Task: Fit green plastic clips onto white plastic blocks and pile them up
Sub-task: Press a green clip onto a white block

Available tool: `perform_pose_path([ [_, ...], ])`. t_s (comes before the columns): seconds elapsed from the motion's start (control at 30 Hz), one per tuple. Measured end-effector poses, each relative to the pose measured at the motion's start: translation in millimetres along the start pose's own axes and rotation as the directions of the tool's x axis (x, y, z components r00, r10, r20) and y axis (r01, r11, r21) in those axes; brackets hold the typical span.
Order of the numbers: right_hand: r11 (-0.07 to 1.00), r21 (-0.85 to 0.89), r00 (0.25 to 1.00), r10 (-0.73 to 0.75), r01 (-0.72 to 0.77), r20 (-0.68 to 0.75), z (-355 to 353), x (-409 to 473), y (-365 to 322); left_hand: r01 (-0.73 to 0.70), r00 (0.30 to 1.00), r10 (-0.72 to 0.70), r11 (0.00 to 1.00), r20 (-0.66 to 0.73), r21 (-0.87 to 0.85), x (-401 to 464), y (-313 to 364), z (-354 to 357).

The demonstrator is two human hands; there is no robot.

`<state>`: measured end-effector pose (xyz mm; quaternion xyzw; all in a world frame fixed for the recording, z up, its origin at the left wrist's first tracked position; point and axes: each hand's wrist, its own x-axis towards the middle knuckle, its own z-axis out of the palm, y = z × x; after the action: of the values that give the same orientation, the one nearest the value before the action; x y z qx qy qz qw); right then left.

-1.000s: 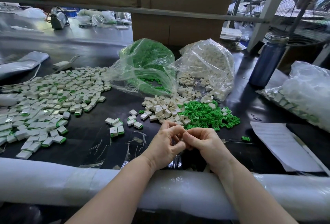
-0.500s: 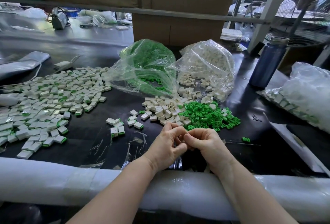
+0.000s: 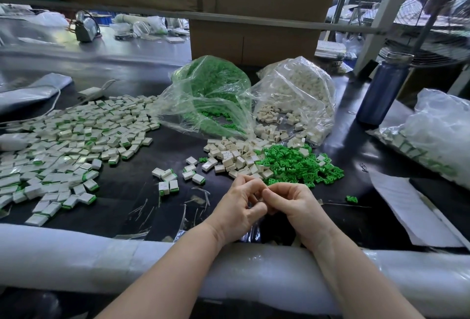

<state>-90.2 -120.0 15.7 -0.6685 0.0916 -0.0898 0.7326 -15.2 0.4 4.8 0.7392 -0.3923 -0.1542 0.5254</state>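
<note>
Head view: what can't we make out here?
- Whatever sits between the left hand and right hand: their curled fingers hide it.
- Sheet of paper: cut by the right edge, print too small.
- Bag of finished pieces: cut by the right edge.
- Far bench: blurred clutter.

Low in the middle of the frame, the left hand (image 3: pixel 237 208) and right hand (image 3: pixel 292 204) meet fingertip to fingertip, fingers curled; what they pinch is hidden. Just above them on the black bench (image 3: pixel 142 178) lie loose white blocks (image 3: pixel 234 156) and green clips (image 3: pixel 297 163). A spread of assembled blocks (image 3: pixel 68 145) fills the left.
</note>
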Motion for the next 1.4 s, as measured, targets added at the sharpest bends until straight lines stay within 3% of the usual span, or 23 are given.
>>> perform_pose_path([
  [0.67, 0.999, -0.041, 0.998, 0.012, -0.014, -0.063, -1.1, 0.9, 2.6, -0.01, 1.0, 0.008, 0.997, 0.026, 0.073, -2.1, 2.8, -0.1],
  [0.83, 0.997, -0.063, 0.997, -0.047, 0.043, -0.064, 4.3, 1.9, 1.2, -0.001, 0.999, 0.002, 1.0, -0.051, 0.018, -0.6, 2.1, -1.8],
  [0.97, 0.994, -0.056, 0.982, -0.1, 0.092, -0.161, 3.0, 3.0, 2.5, 0.041, 0.991, -0.035, 0.998, -0.127, 0.047, 0.6, 1.8, -3.3],
  [1.17, 0.934, -0.329, 0.955, -0.215, 0.14, -0.204, 0.6, 2.3, 2.4, 0.057, 0.992, -0.046, 0.994, -0.121, 0.094, 0.5, 2.8, -2.0],
  [1.4, 0.903, -0.414, 0.955, -0.214, 0.113, -0.207, 0.6, 4.2, 5.8, 0.038, 0.987, -0.018, 0.992, -0.159, 0.124, 0.2, 1.1, -0.5],
])
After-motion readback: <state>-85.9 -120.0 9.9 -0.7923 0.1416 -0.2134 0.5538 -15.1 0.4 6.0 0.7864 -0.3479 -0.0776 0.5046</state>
